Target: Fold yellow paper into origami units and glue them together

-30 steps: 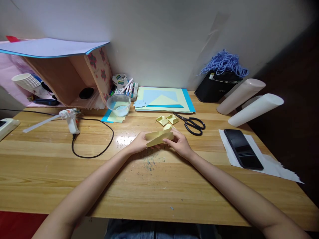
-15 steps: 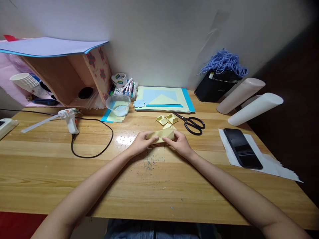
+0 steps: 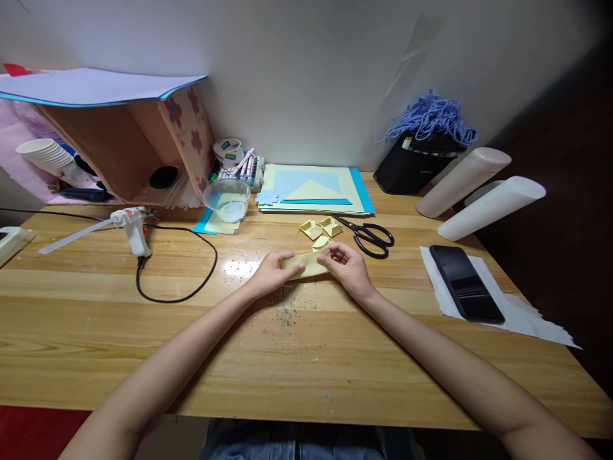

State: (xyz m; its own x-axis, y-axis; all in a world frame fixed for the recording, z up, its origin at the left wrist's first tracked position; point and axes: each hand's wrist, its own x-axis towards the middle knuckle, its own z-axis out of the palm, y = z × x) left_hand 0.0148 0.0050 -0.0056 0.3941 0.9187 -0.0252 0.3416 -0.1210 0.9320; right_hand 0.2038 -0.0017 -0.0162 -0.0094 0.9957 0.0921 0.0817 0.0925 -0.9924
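Both of my hands grip one folded strip of pale yellow paper above the middle of the wooden table. My left hand pinches its left end, thumb lying on the near face. At the right end, my right hand holds the strip between thumb and bent fingers. Just beyond the strip lie small folded yellow paper pieces: one on the left, one on the right, and a nearer one partly hidden behind the strip. Black-handled scissors rest to their right.
A glue gun with a looping black cord sits left. Behind are a clear plastic bowl, markers and stacked coloured paper. A phone lies on white paper at right, near two white rolls. Dark scraps dot the table.
The paper strip now looks flatter and narrower. My right hand has shifted its grip, its fingers lifted and curled at the strip's upper right edge. My left hand stays about where it was.
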